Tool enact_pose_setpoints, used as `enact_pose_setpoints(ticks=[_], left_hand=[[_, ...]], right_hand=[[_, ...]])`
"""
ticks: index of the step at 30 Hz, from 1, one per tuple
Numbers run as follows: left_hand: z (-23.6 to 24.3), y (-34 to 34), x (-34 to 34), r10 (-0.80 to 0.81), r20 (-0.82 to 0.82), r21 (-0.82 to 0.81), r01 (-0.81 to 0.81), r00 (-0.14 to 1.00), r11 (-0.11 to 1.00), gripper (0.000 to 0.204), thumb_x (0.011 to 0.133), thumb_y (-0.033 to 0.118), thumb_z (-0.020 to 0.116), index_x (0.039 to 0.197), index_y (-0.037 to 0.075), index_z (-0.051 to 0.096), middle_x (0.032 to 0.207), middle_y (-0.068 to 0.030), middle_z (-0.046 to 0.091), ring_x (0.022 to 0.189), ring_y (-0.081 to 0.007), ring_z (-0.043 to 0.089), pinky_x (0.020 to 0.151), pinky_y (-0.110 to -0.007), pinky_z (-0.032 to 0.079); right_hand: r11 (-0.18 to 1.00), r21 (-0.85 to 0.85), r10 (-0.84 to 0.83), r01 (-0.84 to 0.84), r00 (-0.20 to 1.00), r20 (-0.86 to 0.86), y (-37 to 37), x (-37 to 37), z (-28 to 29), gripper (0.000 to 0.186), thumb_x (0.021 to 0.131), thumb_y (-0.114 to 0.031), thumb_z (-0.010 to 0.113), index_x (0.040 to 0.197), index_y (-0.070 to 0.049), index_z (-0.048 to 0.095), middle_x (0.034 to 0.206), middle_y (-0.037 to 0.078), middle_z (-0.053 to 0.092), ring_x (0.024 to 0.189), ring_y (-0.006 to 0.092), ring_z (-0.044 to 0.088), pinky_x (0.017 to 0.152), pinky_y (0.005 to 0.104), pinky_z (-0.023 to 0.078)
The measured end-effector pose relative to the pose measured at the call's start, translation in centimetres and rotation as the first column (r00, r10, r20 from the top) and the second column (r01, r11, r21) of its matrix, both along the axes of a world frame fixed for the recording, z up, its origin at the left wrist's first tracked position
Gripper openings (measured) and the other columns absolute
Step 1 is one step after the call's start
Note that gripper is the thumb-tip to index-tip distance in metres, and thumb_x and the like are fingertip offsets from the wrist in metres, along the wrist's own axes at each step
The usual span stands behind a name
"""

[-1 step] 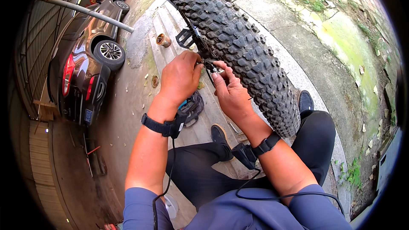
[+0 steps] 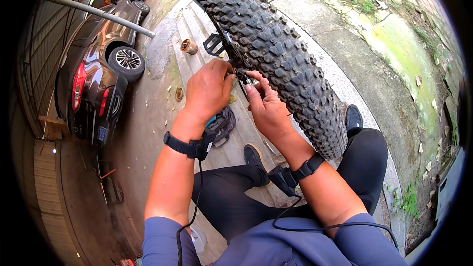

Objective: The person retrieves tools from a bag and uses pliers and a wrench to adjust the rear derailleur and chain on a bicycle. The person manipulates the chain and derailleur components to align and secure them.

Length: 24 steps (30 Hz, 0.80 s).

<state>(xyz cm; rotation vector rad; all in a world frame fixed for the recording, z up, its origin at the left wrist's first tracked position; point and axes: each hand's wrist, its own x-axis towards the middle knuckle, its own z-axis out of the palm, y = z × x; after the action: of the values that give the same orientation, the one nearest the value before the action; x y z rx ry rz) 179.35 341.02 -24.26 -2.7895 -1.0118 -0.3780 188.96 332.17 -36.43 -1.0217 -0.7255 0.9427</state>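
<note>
A knobby bicycle tire (image 2: pixel 276 56) runs from the top centre down toward the person's legs, with a black pedal (image 2: pixel 214 43) beside it and dark metal parts behind the hands. My left hand (image 2: pixel 209 88) is closed at those parts, just left of the tire; what its fingertips grip is hidden. My right hand (image 2: pixel 268 108) is beside the tire, with thumb and forefinger closed around a small silver-and-black fitting (image 2: pixel 247 79). A thin black cable appears between the two hands.
A parked brown car (image 2: pixel 88 96) stands at left beside a metal pole (image 2: pixel 101 15). On the concrete steps lie a round tin (image 2: pixel 189 46), a small brown ring-like object (image 2: pixel 178 93) and a dark crumpled bundle (image 2: pixel 224 123). A mossy concrete strip (image 2: pixel 394 54) runs along the right.
</note>
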Motion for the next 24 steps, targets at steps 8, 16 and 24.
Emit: enact_pose_setpoints(ticks=[8, 16, 24], left_hand=[[-0.10, -0.16, -0.10, -0.060, 0.056, 0.031, 0.059, 0.997, 0.998, 0.011, 0.088, 0.014, 0.069, 0.097, 0.009, 0.065, 0.091, -0.0110, 0.066, 0.086, -0.0354, 0.066, 0.072, -0.046, 0.053], [-0.51, 0.06, -0.22, 0.015, 0.161, -0.144, 0.009, 0.987, 0.990, 0.016, 0.088, 0.011, 0.069, 0.103, 0.007, 0.068, 0.097, -0.0129, 0.069, 0.092, -0.0358, 0.068, 0.077, -0.043, 0.054], [-0.75, 0.14, -0.43, 0.059, 0.284, -0.298, 0.030, 0.957, 0.954, 0.018, 0.088, 0.008, 0.069, 0.105, 0.003, 0.070, 0.099, -0.0145, 0.070, 0.092, -0.0330, 0.069, 0.080, -0.039, 0.054]], right_hand=[[1.000, 0.003, -0.024, 0.024, 0.999, 0.022, -0.17, 0.30, 0.39, 0.030, 0.102, -0.013, 0.061, 0.131, -0.011, 0.060, 0.077, -0.002, 0.056, 0.065, 0.0052, 0.053, 0.061, 0.0245, 0.046], [0.999, 0.006, -0.051, 0.051, 0.998, 0.046, -0.28, 0.25, 0.67, 0.028, 0.101, -0.012, 0.063, 0.129, -0.010, 0.061, 0.076, -0.002, 0.058, 0.063, 0.0049, 0.054, 0.059, 0.0245, 0.046], [0.990, 0.018, -0.142, 0.141, 0.979, 0.148, -0.17, 0.42, 0.84, 0.027, 0.100, -0.010, 0.064, 0.126, -0.010, 0.063, 0.074, -0.002, 0.059, 0.061, 0.0047, 0.055, 0.056, 0.0245, 0.046]])
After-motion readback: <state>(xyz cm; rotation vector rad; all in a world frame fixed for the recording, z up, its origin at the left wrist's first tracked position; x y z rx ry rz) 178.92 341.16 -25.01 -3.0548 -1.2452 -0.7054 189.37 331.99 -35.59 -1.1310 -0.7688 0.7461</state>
